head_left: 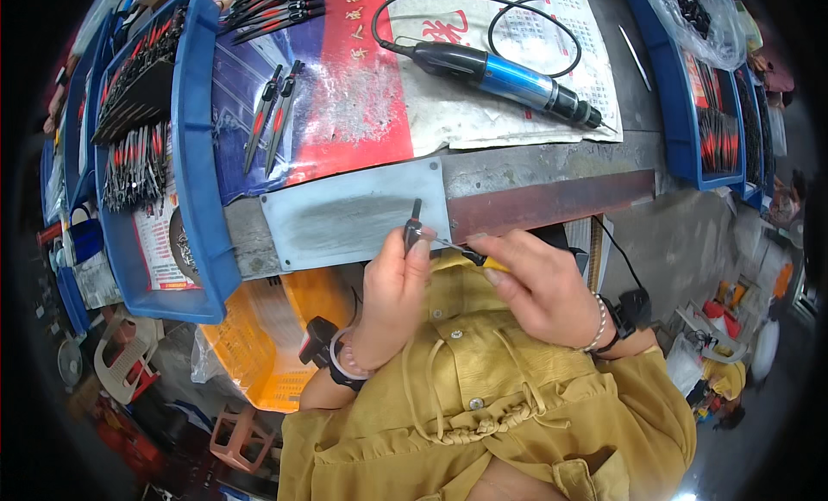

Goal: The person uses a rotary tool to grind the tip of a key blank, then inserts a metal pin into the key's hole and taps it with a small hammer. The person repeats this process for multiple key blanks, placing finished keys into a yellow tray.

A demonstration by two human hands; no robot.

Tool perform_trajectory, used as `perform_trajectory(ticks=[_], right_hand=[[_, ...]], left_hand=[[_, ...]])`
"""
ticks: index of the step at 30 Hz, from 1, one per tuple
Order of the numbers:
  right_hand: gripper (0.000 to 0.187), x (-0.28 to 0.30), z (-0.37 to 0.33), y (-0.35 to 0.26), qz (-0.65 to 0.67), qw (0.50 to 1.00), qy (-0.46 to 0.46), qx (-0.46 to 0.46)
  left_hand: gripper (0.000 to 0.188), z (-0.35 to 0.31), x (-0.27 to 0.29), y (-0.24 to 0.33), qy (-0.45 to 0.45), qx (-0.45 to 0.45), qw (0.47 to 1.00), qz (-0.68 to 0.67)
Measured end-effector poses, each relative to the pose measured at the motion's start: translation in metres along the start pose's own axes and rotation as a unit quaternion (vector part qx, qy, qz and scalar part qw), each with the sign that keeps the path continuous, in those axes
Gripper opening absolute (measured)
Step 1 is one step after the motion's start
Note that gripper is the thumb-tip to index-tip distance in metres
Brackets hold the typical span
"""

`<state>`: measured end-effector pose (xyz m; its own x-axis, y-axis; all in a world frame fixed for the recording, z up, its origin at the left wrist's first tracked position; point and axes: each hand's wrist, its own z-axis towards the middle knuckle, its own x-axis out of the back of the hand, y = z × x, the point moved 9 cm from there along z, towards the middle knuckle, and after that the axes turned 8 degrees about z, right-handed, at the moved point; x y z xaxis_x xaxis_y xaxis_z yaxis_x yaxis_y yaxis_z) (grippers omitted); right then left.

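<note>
My left hand (392,294) is closed round a small black part (416,212), its narrow end pointing up between thumb and fingers. A screwdriver (474,256) with a black-and-yellow handle is gripped in my right hand (548,285). Its thin shaft points left and reaches the black part; the exact contact is hidden by my fingertips. Both hands are just in front of the table's near edge. Behind the left hand lies a pale grey plate (345,182) with a dark smudged middle. Two slender black-and-red pointed pieces (274,117) lie beyond it.
An electric screwdriver (517,80), blue and black with a cord, rests on printed paper (414,122). Blue bins (194,156) at left hold many black-and-red pieces; another blue bin (677,113) stands at right. Below the table is an orange crate (259,354).
</note>
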<state>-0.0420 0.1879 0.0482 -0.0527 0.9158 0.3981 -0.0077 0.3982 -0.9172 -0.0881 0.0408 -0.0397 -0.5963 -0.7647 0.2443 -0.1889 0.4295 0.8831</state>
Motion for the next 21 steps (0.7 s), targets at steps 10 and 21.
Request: perform_trajectory(ticks=[10, 21], right_hand=[[0.025, -0.015, -0.017, 0.061, 0.364, 0.875, 0.066, -0.313], [0.039, -0.016, -0.009, 0.007, -0.063, 0.998, -0.006, 0.008]], left_hand=[[0.014, -0.009, -0.004, 0.018, 0.122, -0.110, 0.954, 0.250], [0.015, -0.010, -0.004, 0.019, 0.159, -0.158, 0.940, 0.258]])
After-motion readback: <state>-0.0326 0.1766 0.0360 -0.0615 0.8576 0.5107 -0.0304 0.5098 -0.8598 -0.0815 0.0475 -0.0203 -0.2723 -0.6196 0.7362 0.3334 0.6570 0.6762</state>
